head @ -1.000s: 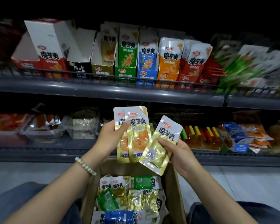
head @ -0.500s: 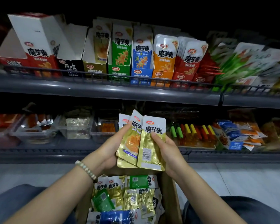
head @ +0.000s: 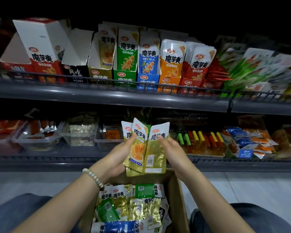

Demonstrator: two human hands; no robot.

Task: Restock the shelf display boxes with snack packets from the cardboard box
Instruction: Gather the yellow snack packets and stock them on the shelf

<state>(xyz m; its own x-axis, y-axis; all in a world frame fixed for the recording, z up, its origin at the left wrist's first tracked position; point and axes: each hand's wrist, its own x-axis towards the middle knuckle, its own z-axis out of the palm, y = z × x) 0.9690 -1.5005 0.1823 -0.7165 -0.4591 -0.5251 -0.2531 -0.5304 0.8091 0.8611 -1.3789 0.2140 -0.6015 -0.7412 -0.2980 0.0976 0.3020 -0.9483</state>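
Left hand [head: 119, 158] fingers curl round fanned gold packets [head: 138, 147]; right hand [head: 173, 152] fingers pinch the rightmost packet [head: 155, 153], now upright against the fan, tilted apart earlier.

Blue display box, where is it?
Head view, middle: the blue display box sits on the upper shelf between the green box and the orange box.

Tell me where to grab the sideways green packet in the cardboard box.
Come from above and pinch the green packet across its short width, mid-length, probably: it lies flat, uncovered, atop the gold packets, and the cardboard box wall crowds its right end.
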